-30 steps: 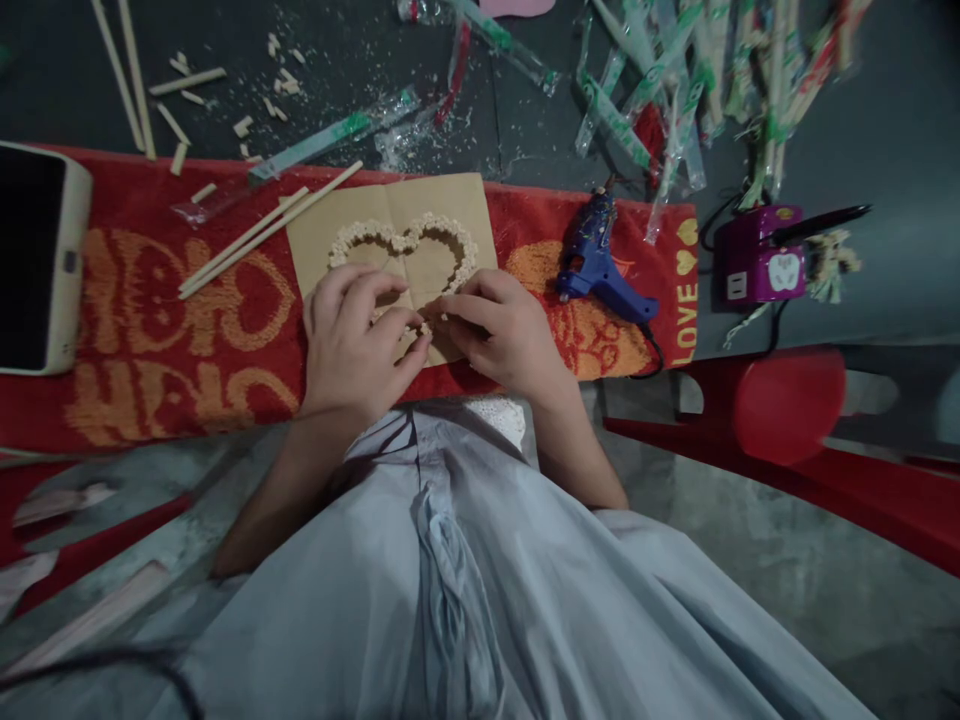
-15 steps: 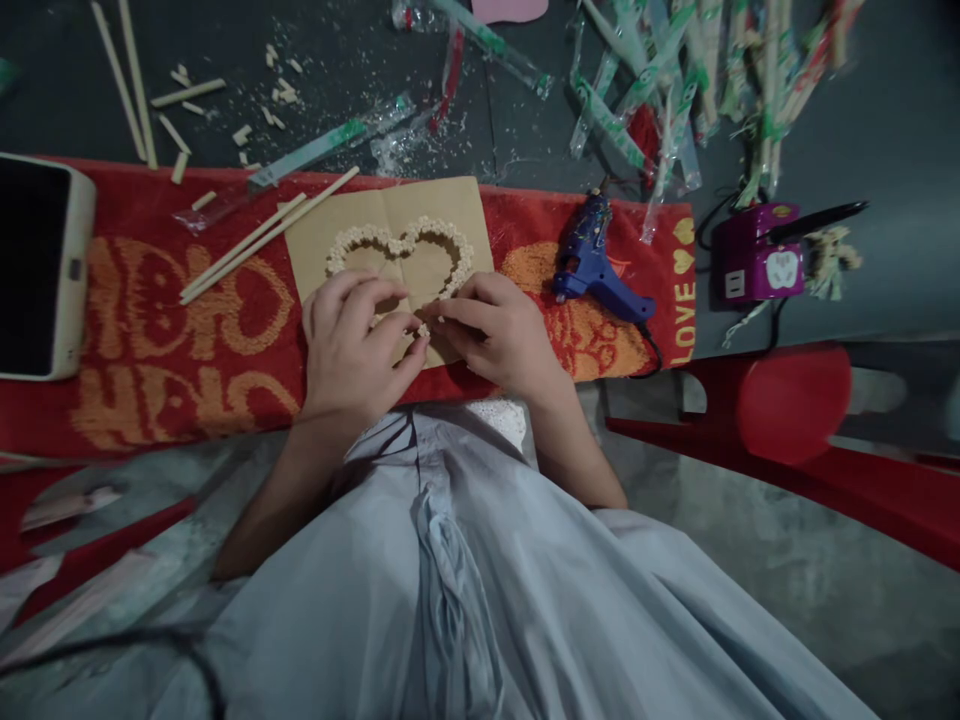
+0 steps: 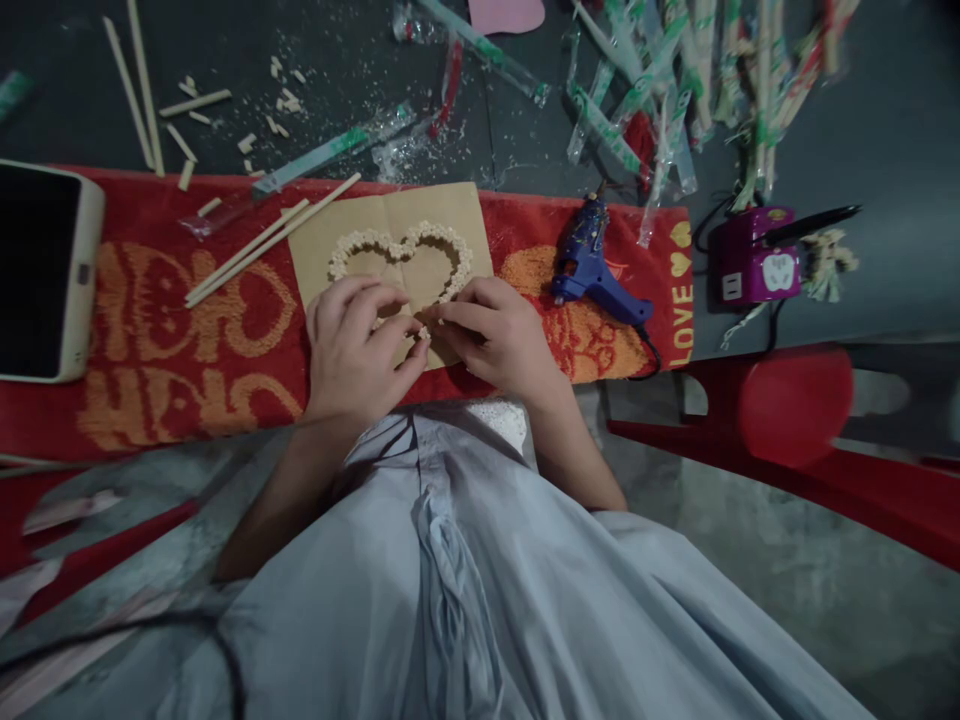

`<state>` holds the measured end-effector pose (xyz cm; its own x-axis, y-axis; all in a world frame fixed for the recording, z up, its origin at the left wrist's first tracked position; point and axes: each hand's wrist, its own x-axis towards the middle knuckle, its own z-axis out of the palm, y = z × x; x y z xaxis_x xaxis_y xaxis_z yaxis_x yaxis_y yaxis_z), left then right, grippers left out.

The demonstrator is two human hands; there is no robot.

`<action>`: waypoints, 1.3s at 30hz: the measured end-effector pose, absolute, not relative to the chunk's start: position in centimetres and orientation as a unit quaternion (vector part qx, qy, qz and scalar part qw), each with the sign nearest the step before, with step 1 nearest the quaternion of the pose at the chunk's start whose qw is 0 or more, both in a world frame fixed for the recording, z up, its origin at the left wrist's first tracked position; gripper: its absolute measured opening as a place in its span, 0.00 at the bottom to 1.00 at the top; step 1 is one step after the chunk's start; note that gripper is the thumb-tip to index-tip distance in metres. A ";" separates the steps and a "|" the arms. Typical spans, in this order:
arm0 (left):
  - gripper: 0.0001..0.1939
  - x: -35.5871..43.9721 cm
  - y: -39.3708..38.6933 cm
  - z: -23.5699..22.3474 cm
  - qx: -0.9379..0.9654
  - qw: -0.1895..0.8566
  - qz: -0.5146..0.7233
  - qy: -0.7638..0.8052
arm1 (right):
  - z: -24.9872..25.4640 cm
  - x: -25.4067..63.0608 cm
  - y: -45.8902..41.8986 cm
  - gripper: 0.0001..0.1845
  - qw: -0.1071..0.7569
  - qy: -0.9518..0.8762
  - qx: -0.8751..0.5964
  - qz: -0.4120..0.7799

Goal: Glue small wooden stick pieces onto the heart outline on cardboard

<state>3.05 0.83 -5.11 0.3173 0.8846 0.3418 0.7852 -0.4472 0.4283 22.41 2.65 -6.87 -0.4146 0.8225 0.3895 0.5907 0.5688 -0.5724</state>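
Little has moved since the earlier frame: the view has slid slightly, so the phone (image 3: 37, 275) at the left edge shows a little more, while both hands keep the same pose. I find the heart-shaped outline of small stick pieces (image 3: 463, 262) at the centre of the frame, standing on a creased brown card (image 3: 450, 205) over a red towel (image 3: 187, 430).

My left hand (image 3: 356, 345) bends over the lower left of the outline, thumb and forefinger apart, with pale pieces showing between them. My right hand (image 3: 499, 330) has its fingertips drawn together beside the lower point; whether they grip a piece, I cannot tell.

Step in hand, in my judgement: seating or pressing pieces at the heart's lower point. The next move appears to call for a steady hold and a light touch, so neighbouring pieces stay aligned. The blue glue gun (image 3: 585, 265) lies right of centre, untouched; two chopsticks (image 3: 274, 240) overlap the card's upper left edge.
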 end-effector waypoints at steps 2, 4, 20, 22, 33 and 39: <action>0.04 3.1 0.8 -5.1 0.806 0.095 0.274 0.516 | -6.8 22.4 2.6 0.10 0.330 -0.824 -0.428 0.171; 0.04 3.1 0.7 -5.0 0.807 0.096 0.274 0.515 | -6.7 22.5 2.6 0.11 0.334 -0.823 -0.425 0.177; 0.04 3.1 0.8 -4.9 0.802 0.104 0.275 0.520 | -6.8 22.6 2.4 0.10 0.384 -0.813 -0.402 0.174; 0.04 3.1 0.8 -4.9 0.804 0.094 0.271 0.521 | -6.8 22.6 2.4 0.10 0.383 -0.813 -0.403 0.172; 0.06 3.0 0.8 -5.0 0.801 0.107 0.268 0.524 | -6.8 22.7 2.4 0.10 0.369 -0.817 -0.405 0.180; 0.05 3.0 0.7 -5.0 0.801 0.105 0.267 0.525 | -6.5 22.7 2.4 0.08 0.364 -0.816 -0.407 0.191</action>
<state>2.97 0.73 -4.97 0.3063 0.8974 0.3176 0.7853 -0.4268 0.4485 22.66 2.41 -6.55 -0.4038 0.8028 0.4387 0.5237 0.5960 -0.6087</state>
